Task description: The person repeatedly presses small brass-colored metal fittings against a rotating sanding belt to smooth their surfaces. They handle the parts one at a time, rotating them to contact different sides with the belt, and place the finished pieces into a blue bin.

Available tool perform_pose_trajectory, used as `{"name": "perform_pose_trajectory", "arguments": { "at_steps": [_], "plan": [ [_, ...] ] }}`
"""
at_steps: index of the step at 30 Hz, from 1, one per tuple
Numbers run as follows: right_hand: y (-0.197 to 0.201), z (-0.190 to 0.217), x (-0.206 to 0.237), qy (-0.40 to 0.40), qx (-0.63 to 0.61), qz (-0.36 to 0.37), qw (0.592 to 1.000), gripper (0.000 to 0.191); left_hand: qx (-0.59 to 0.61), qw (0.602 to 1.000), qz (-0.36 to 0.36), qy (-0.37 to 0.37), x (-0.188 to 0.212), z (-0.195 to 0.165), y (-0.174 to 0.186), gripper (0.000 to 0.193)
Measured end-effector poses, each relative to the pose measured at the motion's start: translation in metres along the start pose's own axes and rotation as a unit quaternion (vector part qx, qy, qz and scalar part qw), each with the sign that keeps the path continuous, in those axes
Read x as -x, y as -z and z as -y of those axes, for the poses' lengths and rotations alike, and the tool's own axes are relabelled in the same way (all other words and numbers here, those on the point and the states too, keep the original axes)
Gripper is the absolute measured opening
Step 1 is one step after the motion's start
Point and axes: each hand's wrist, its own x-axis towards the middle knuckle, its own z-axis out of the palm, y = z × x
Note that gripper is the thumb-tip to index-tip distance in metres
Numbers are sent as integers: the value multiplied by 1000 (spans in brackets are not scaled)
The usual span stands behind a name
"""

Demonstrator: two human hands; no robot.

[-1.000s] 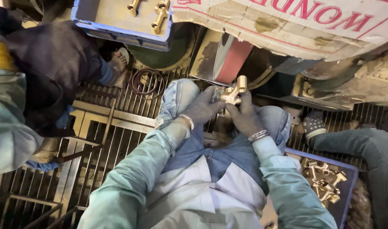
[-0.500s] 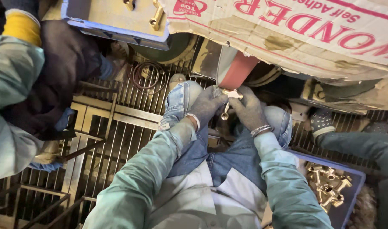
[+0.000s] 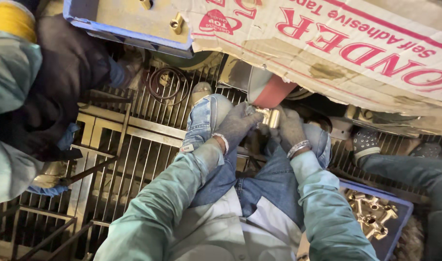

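Both my hands wear grey gloves and meet above my knees. My left hand point(image 3: 238, 123) and my right hand point(image 3: 291, 128) together grip a small brass fitting point(image 3: 270, 116). The fitting is pressed against a reddish belt or wheel point(image 3: 271, 92) just under a cardboard sheet point(image 3: 337, 53). My arms are in pale green sleeves, and my legs are in blue jeans point(image 3: 259, 179).
A blue tray point(image 3: 375, 217) with several brass fittings lies at my right. Another blue tray point(image 3: 129, 19) with brass parts sits at the top. A metal grate floor point(image 3: 134, 159) spreads on the left. A person in dark and green clothing point(image 3: 32, 96) crouches at left; another person's leg point(image 3: 404, 164) is at right.
My hands have lowered the brass fitting from an upright hold and pushed it forward against the reddish belt. The view has moved closer and tilted.
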Motion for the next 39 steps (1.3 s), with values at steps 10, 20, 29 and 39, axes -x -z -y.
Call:
{"name": "perform_pose_trajectory", "arguments": {
  "at_steps": [10,20,29,39],
  "plan": [
    [-9,18,6,-29,-216,223,950,47,28,999,9,-33,3,1,0,39],
    [13,-5,119,-26,-273,181,944,48,-130,960,105,-224,83,-13,11,42],
    [14,0,155,69,-206,342,914,62,-47,997,64,-14,100,-52,23,41],
    [-2,8,103,103,-94,-1,990,29,53,996,44,58,49,-37,43,44]
  ]
}}
